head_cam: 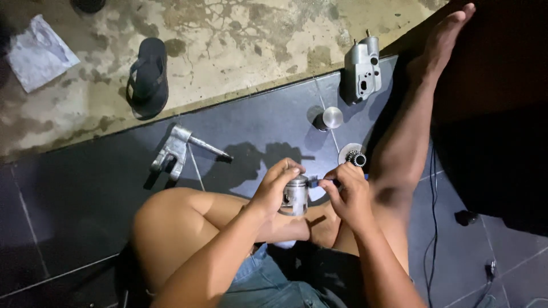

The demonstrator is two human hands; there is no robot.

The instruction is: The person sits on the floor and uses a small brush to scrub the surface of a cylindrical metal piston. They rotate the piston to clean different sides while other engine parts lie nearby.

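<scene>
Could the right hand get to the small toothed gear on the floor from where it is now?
Probably yes. The right hand sits just below the gear, with only bare tile between them. But its fingers are busy at the piston, which the left hand grips, so it would have to let go first.

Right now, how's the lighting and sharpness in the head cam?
Head view: one hard light from above, centre bright, corners dark; left hand and right hand throw sharp shadows on the tiles; piston glints without washing out; slight wide-angle stretch at the edges.
</scene>
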